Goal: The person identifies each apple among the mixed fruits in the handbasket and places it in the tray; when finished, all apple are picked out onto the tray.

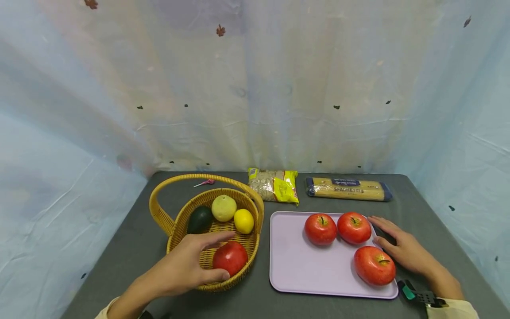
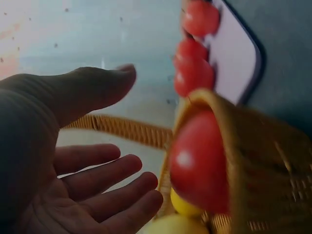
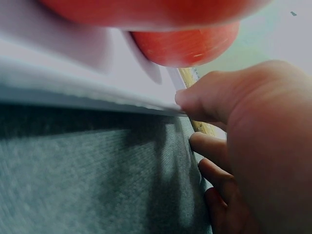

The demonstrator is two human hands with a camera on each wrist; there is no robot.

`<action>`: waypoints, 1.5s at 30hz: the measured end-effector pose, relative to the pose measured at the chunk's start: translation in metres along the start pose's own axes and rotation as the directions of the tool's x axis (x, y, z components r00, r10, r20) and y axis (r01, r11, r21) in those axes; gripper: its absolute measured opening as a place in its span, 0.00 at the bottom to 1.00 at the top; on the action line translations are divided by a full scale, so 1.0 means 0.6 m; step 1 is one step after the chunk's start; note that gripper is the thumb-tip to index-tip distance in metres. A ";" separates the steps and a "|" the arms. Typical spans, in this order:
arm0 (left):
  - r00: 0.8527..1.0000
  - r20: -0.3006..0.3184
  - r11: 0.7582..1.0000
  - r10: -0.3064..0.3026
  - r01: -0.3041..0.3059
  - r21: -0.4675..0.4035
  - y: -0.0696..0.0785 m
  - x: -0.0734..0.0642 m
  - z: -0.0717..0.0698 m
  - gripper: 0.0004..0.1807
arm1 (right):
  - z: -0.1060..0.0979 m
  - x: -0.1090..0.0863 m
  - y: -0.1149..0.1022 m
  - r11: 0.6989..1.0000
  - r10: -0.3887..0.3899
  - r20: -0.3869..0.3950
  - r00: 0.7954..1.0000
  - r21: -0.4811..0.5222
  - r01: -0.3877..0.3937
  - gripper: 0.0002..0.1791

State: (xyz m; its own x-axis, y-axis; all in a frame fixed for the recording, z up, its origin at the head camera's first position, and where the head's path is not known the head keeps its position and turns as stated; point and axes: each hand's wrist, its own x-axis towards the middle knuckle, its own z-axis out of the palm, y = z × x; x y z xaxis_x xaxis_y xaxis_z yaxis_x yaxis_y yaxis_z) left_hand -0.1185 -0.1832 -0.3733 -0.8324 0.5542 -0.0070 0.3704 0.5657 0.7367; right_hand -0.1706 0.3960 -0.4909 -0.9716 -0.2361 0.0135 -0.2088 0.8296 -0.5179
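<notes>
My left hand (image 1: 193, 263) is over the near side of a yellow wicker basket (image 1: 175, 248), thumb and fingers spread around a red round fruit (image 1: 230, 258). In the left wrist view a gap shows between the left hand (image 2: 97, 175) and the fruit. A dark green avocado-like fruit (image 1: 200, 219), a pale green round fruit (image 1: 224, 208) and a lemon (image 1: 244, 221) lie farther back in the basket. Relaxed fingers of my right hand (image 1: 410, 250) rest at the right edge of a lilac tray (image 1: 311, 279); its thumb touches the rim in the right wrist view.
Three red apples (image 1: 320, 229) sit on the tray. Behind it lie a spaghetti pack (image 1: 348, 189) and a yellow-and-clear food bag (image 1: 274, 185). A small pink-handled tool (image 1: 205, 182) lies behind the basket, whose handle arches upward. A pale curtain (image 1: 255, 88) surrounds the dark table.
</notes>
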 end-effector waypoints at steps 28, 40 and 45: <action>0.977 0.007 0.974 -0.212 0.210 0.080 -0.075 0.028 0.044 0.43 | 0.000 0.001 0.002 1.000 -0.007 -0.009 1.000 -0.001 0.007 0.36; 0.988 0.012 0.986 -0.154 0.155 -0.066 -0.097 0.040 0.048 0.40 | 0.002 -0.001 0.001 1.000 0.001 -0.003 1.000 0.005 -0.001 0.35; 0.992 -0.034 0.991 -0.122 0.119 -0.067 -0.099 0.040 0.049 0.41 | 0.001 -0.002 -0.001 1.000 -0.005 -0.008 1.000 0.003 0.005 0.35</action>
State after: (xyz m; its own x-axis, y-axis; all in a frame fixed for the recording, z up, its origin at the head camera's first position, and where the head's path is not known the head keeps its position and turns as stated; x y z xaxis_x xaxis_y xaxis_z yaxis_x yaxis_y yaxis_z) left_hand -0.1486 -0.1854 -0.4374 -0.8850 0.4598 -0.0736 0.2399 0.5857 0.7742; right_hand -0.1695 0.3956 -0.4912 -0.9714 -0.2362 0.0230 -0.2134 0.8269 -0.5203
